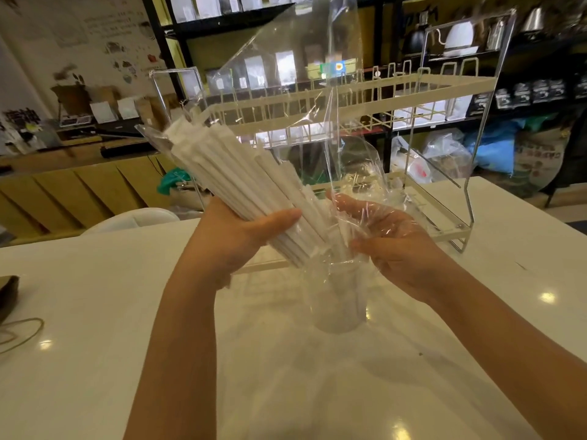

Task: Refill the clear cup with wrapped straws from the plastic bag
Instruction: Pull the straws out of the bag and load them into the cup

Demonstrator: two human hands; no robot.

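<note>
A thick bundle of white wrapped straws (235,173) tilts up to the left, its lower ends pointing down over the clear cup (336,300). My left hand (244,236) is closed around the bundle near its lower end. The clear plastic bag (301,90) rises loosely above both hands, and my right hand (384,236) grips its crumpled lower part beside the straw ends. The cup stands upright on the white table, directly below my hands, with a few white straws inside it.
A white wire rack (413,100) with a clear frame stands on the white table (95,312) just behind the cup. A dark object (8,293) and a thin cord (22,331) lie at the table's left edge. Shelves with goods fill the background.
</note>
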